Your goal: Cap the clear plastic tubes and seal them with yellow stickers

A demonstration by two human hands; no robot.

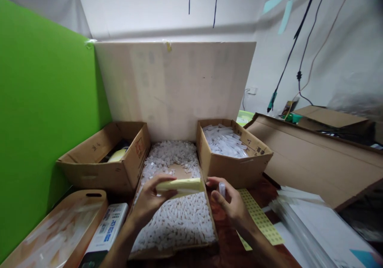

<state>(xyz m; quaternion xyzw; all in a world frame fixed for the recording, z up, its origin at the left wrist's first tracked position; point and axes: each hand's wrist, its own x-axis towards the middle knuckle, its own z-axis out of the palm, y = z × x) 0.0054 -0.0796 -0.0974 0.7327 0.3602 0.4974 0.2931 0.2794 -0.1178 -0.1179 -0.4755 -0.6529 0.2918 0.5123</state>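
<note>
My left hand is closed on a pale yellow strip, which looks like a bent sheet, above a shallow cardboard tray. Many small whitish plastic pieces fill that tray, thinner around a bare patch near its middle. In my curled right hand is a small translucent plastic tube. Its fingertips are just right of the strip's end, apart from it. Beneath the right wrist lies a yellow sheet of round stickers.
Behind the tray's right side stands a cardboard box of translucent tubes. Another box sits at left, beside a green panel. An orange bin and a white box lie front left. Plastic-wrapped sheets lie right.
</note>
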